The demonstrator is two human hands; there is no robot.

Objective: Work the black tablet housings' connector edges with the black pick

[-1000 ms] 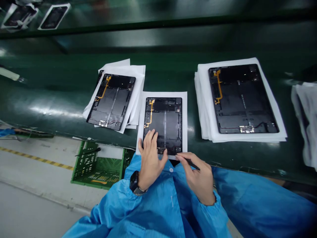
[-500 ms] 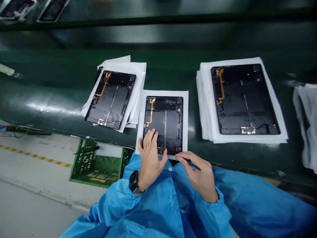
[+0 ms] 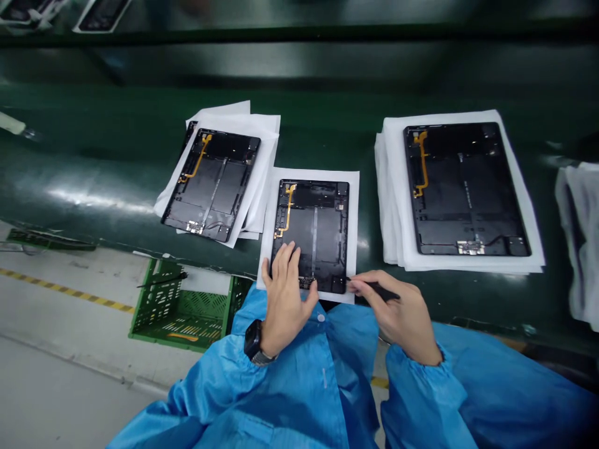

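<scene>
An opened black tablet body point(image 3: 322, 231) with an orange flex cable lies on a white sheet point(image 3: 354, 206) at the near edge of the green belt. My left hand point(image 3: 284, 299) rests flat on its lower left part, fingers stretched out, a dark watch on the wrist. My right hand point(image 3: 402, 312) is closed round a thin black tool point(image 3: 374, 287), whose tip touches the tablet's lower right corner. Both arms wear blue sleeves.
Another opened tablet point(image 3: 213, 184) lies tilted on a pile of white sheets to the left. A larger one point(image 3: 463, 187) lies on a thick stack at the right. White cloth point(image 3: 578, 237) sits at the far right. A green crate point(image 3: 182, 308) stands on the floor below the belt.
My right hand has moved right and up with the tool, from the tablet's bottom edge to its lower right corner. My left hand stays in place.
</scene>
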